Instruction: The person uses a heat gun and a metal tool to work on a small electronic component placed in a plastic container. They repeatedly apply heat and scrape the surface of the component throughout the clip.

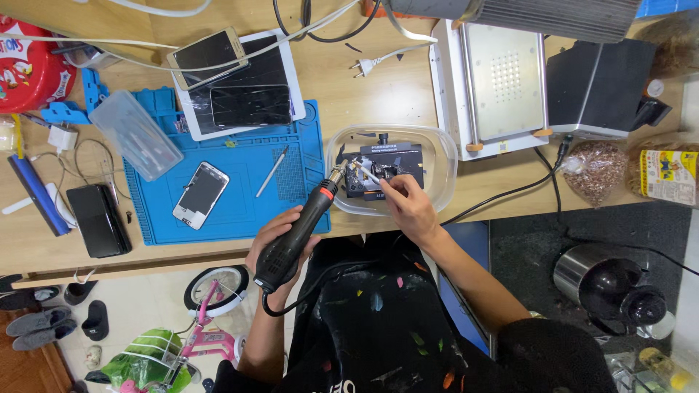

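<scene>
**Hot air on a clamped board, tweezers at the ready**

At the far left of the wooden counter [349, 80] lie a red round tin [25, 69], a blue bar-shaped tool [36, 193] and a black case [98, 220]. Next comes a blue work mat [291, 196] carrying a clear plastic box [136, 135], a white phone [200, 194] face up and a slim metal pick [272, 172]; a white tablet [244, 80] at the mat's top edge has two more phones stacked on it.

The left hand [280, 244] is wrapped tight round the grip of a black hot-air gun [302, 229], its nozzle angled up and right into a clear plastic tray [437, 156]. Inside the tray sits a black holder [386, 167] with a small part clamped on it. The right hand [408, 207] reaches in from below, fingers pinched on white tweezers [368, 173] whose tips meet the holder just beside the nozzle.

By my reading, the step in hand is heating a component on the clamped part while the tweezers wait to lift or nudge it. The next move seems to call for a steady nozzle close to the spot without touching the tray wall, and a light tweezer grip once the joint softens.

Further right stand a white heating plate [502, 80], a black box [601, 87], a bag of seeds [595, 171] and a steel kettle [608, 284].
</scene>
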